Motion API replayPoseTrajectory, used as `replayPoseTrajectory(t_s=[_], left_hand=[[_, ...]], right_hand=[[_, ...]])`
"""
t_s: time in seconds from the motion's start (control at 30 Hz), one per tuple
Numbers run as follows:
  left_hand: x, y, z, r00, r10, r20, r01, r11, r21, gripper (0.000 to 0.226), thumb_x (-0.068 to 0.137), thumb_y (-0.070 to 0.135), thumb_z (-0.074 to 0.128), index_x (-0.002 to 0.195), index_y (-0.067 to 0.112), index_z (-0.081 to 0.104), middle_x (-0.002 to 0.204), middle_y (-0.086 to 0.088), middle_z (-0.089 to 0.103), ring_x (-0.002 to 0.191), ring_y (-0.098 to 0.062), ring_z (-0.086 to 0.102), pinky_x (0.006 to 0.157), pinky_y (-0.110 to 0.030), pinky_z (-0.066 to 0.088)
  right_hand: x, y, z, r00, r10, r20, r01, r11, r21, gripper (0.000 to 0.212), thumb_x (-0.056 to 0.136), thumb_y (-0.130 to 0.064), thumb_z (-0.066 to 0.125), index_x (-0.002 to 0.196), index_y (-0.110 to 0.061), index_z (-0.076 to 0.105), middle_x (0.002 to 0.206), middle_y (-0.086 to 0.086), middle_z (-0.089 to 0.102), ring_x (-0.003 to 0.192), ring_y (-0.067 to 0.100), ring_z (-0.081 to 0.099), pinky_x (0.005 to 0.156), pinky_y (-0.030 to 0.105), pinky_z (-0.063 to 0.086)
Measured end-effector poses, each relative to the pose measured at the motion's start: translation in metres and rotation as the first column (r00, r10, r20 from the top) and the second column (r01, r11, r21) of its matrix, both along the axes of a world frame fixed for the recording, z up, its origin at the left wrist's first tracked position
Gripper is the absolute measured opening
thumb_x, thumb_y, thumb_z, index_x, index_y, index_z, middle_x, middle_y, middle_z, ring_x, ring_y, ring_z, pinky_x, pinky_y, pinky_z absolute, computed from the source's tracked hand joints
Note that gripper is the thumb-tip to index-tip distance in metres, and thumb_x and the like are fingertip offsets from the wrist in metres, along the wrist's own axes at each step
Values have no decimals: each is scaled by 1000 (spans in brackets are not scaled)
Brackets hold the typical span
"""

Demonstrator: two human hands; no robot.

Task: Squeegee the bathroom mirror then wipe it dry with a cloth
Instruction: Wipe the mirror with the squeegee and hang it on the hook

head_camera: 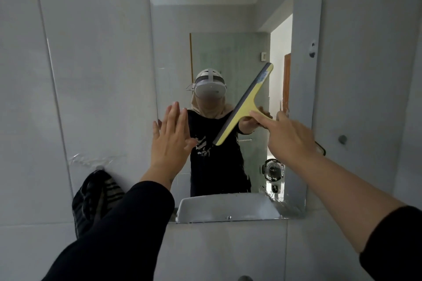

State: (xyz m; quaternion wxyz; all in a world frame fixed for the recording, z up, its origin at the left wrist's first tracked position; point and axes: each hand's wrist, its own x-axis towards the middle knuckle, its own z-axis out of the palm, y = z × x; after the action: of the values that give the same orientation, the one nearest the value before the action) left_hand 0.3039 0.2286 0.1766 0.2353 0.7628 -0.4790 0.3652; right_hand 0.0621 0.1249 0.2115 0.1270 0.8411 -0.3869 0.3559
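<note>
Two hands raised at mirror (228, 18): right hand (287, 137) closed on yellow squeegee (245, 104), blade slanted across mid-glass; left hand (170, 137) flat, open, empty at left edge. Squeegee step seemingly underway; next, firm even strokes toward streaked lower right corner.

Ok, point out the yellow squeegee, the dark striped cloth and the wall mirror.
yellow plastic squeegee (245, 102), head view, middle of the blade bar.
dark striped cloth (96, 196), head view, hanging folds left of the mirror.
rectangular wall mirror (306, 98), head view, right bevelled edge.

large pale glossy wall tiles (91, 52)
</note>
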Motion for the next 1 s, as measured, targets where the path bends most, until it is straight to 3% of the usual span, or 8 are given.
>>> replayPoseTrajectory(t_s=[0.13, 0.3, 0.47, 0.6, 0.83, 1.0], left_hand=[[-1, 0, -2, 1000, 9, -11, -8, 1000, 23, 82, 91, 36, 52, 151, 13, 1, 160, -9, -10, 147, -24, -6, 118, -50, 11], [-2, -2, -2, 999, -14, -35, 14, 1000, -7, 86, 87, 30, 62, 151, 11, 7, 160, -10, -6, 147, -25, -4, 118, -48, 14], [-1, -4, -2, 997, -35, -68, 34, 999, -23, 89, 84, 25, 67, 150, 11, 11, 160, -10, -2, 147, -26, -2, 115, -50, 24], [-4, -4, -2, 997, -35, -73, 33, 999, -26, 86, 85, 26, 66, 150, 10, 13, 160, -10, 0, 147, -28, 2, 114, -50, 26], [-6, -1, 3, 997, -27, -74, 25, 999, -23, 70, 94, 39, 48, 149, 11, 15, 160, -10, 3, 147, -27, 6, 116, -52, 15], [-8, 9, 11, 994, -63, -85, 55, 994, -92, 59, 95, 39, 43, 146, 15, 25, 157, -7, 16, 142, -29, 22, 115, -54, 17]], right_hand=[[-16, -13, -9, 998, -39, 53, 33, 994, 102, 83, 89, 1, 38, 139, -62, 14, 95, 0, 39, 75, 21, 44, 63, 33, 38], [-25, -24, -25, 988, -81, 128, 51, 974, 221, 78, 93, -5, 39, 140, -61, 11, 91, 3, 47, 66, 19, 49, 59, 33, 43], [-19, -13, -46, 969, -75, 235, -23, 921, 388, 70, 96, -13, 39, 143, -56, 11, 89, 1, 45, 70, 21, 49, 59, 31, 38], [-4, 5, -64, 945, -57, 323, -117, 862, 493, 74, 92, -9, 38, 147, -49, 7, 67, -2, 44, 64, 21, 49, 55, 31, 37], [22, 33, -89, 913, -50, 405, -210, 793, 572, 77, 91, -6, 40, 149, -44, 6, 68, 0, 49, 58, 15, 47, 45, 29, 31], [38, 55, -90, 958, 37, 283, -171, 867, 467, 72, 92, -9, 41, 148, -43, 14, 81, 1, 49, 67, 18, 46, 53, 30, 31]])
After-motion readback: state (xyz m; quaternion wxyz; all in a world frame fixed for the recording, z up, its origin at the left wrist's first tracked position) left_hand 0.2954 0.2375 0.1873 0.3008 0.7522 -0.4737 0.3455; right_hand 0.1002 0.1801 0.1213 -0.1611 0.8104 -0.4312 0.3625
